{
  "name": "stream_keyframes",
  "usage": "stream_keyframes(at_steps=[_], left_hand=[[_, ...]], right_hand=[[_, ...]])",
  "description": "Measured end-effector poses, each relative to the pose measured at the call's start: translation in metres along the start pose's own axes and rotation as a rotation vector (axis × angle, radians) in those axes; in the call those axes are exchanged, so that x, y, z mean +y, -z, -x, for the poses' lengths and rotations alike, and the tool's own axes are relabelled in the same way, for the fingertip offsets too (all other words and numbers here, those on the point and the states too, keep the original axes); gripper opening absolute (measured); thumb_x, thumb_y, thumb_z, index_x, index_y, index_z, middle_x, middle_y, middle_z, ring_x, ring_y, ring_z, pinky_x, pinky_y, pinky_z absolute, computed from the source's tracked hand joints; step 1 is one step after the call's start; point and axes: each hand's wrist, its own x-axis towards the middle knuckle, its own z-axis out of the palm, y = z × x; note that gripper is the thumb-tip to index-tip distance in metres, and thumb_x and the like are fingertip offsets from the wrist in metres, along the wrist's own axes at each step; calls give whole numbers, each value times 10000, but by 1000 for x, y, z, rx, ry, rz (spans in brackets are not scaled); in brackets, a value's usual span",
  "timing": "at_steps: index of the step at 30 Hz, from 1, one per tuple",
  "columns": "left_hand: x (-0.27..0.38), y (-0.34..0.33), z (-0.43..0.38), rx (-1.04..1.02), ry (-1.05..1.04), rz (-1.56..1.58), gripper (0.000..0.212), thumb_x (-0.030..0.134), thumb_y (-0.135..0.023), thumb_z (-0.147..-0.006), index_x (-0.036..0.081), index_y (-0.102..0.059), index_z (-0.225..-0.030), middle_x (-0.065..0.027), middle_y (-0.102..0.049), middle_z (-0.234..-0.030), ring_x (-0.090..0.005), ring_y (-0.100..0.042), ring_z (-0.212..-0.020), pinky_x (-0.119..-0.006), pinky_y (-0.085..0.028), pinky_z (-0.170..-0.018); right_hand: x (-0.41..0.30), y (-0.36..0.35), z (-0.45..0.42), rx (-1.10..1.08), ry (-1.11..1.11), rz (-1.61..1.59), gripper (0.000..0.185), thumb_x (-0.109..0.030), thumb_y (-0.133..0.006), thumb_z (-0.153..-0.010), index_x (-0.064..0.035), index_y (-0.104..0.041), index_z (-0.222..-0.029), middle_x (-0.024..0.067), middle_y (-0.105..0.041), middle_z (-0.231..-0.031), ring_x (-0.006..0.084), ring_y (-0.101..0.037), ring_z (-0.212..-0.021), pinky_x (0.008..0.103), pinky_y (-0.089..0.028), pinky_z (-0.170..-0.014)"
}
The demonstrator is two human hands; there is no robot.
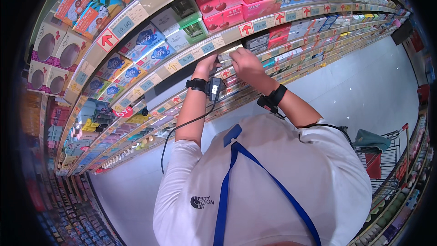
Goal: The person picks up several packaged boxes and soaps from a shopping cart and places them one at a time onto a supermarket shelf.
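My left hand reaches under the front edge of a shelf, its fingertips partly hidden by the price strip. A small pale box lies between my two hands on the shelf level below that strip. The curled fingers of my right hand grip the box's right end. My left thumb is close to the other end; whether it touches cannot be made out. Dark soap boxes and red boxes stand just right of my right hand. Each wrist wears a black strap with a small cabled device.
Pink soap boxes and green-and-white boxes fill the shelf above my hands. Lower tiers project below them. A wire shopping cart with a teal cloth item stands behind at the right, on the pale aisle floor.
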Motion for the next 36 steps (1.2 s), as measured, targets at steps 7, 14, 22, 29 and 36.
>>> stream_keyframes(at_steps=[7,14,22,29,36], left_hand=[[-18,19,-32,-111,114,58,325,399,-436,-941,106,-534,-1040,-72,-551,-898,-173,-508,-725,-386,-484,-750],[-13,-35,-10,-36,-100,468,430,384,-446,-934,37,-506,-1180,-99,-532,-1173,-232,-479,-1065,-350,-356,-953],[-26,-27,-29,58,-158,445,329,295,-450,-932,48,-538,-1131,-74,-570,-1062,-218,-514,-906,-361,-414,-829],[-33,-17,-37,84,-138,444,307,289,-451,-931,59,-545,-1111,-65,-574,-1038,-203,-515,-889,-351,-414,-806],[-37,-11,-39,105,-116,451,285,284,-452,-930,70,-552,-1090,-56,-577,-1014,-189,-515,-871,-341,-415,-782]], right_hand=[[-9,-14,0,-12,-138,-9,277,-85,-629,-715,-27,-536,-969,158,-535,-907,349,-536,-856,412,-459,-756],[2,-24,18,16,-198,-27,360,-71,-661,-683,-38,-515,-1010,167,-526,-945,362,-530,-892,424,-451,-779],[8,-30,9,17,-25,-120,454,-3,-675,-621,-19,-476,-1029,181,-525,-939,385,-508,-911,431,-426,-796],[17,-38,-1,-100,-31,-121,404,-51,-656,-655,-15,-481,-1017,186,-516,-938,383,-492,-928,429,-415,-814],[20,-41,-15,-248,-172,-15,337,-121,-660,-716,6,-502,-985,199,-537,-964,379,-492,-959,437,-402,-857]])
